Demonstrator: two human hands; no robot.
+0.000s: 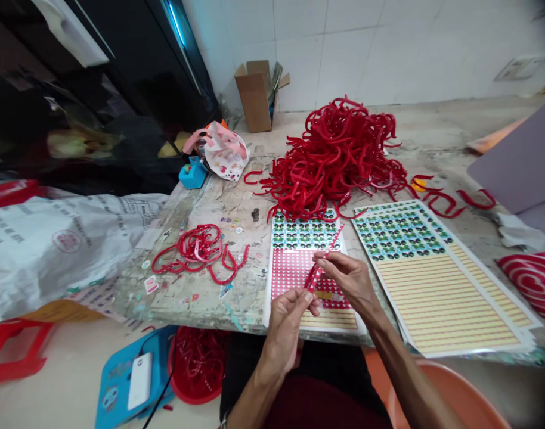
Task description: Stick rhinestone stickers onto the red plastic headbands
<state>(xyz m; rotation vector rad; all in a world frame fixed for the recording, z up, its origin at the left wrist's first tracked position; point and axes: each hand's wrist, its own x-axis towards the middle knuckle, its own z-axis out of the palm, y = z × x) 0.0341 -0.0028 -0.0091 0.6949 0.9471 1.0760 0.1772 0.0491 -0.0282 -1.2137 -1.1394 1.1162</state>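
I have both hands closed in fine pinches: the left hand (290,311) grips the lower end of a narrow red-and-white-dotted strip (316,273), and the right hand (349,279) nips it farther up. The strip slants above the front printed sheet (284,269), its free tip reaching beyond the right fingers. I can't make out whether it is one layer or two, nor whether it is sticky.

If it has adhesive, that loose tip could dip and catch on the sheet; pulling unevenly could twist, crease or tear so thin a piece. The pile of red bands (330,161) overlaps the sheet's far edge, so a tug there might drag bands forward. Near me, the sheet sits close to the edge of the worktop (228,202), as do the striped sheets (442,298) beside the right forearm; a careless brush could bend or shift them.
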